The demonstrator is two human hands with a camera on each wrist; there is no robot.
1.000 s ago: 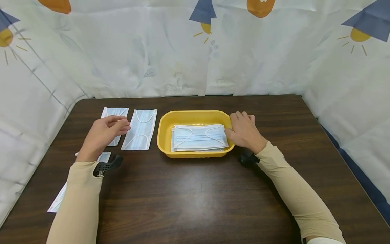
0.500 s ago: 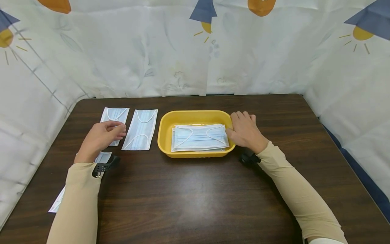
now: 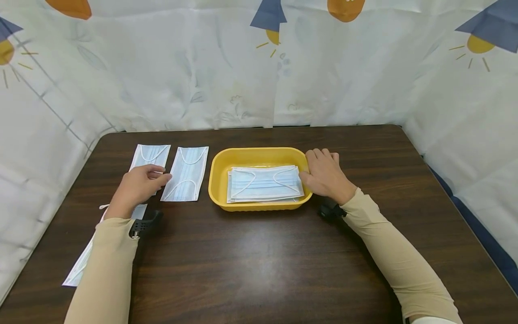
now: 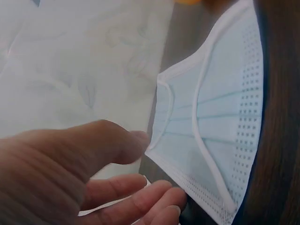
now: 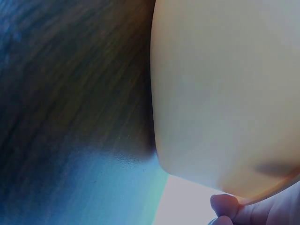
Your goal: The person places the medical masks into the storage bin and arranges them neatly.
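My left hand [image 3: 137, 186] hovers over the near end of a pale blue face mask [image 3: 150, 154], part of which it hides. In the left wrist view, its thumb [image 4: 110, 140] stands apart from the loosely bent fingers, and nothing is held between them. A second face mask [image 3: 186, 173] lies just right of that hand, ear loops up. My right hand [image 3: 323, 175] grips the right rim of a yellow plastic basin [image 3: 259, 206], thumb at the inner side. A small stack of face masks [image 3: 265, 183] lies inside the basin.
Another face mask [image 3: 77, 270] lies at the table's left side, partly covered by my left forearm. The dark wooden table [image 3: 259, 261] ends at a white patterned curtain [image 3: 226, 81] behind and on both sides.
My left hand first drew back slightly left, then shifted a little right and nearer to me. My right hand stays on the basin rim, and the masks lie as before.
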